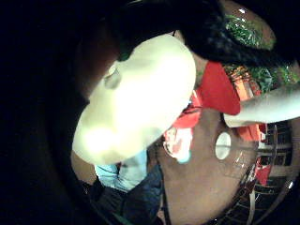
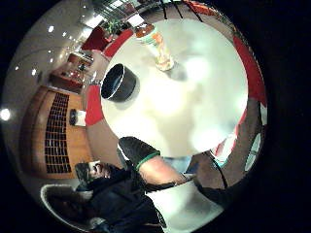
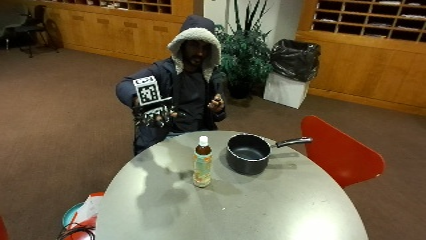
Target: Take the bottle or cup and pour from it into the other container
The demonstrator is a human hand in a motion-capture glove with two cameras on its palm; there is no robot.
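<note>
A person in a hooded jacket sits at the far side of a round grey table (image 3: 279,210), the gloved right hand (image 3: 154,114) raised in the air above the table's far left edge, its fingers spread and relaxed, holding nothing. The capped bottle (image 3: 202,163) stands upright near the middle of the table, well apart from that hand. Just to the bottle's right sits a dark saucepan (image 3: 248,154), its handle pointing right towards a red chair (image 3: 336,150); the bare hand (image 3: 215,104) is held up at the chest.
</note>
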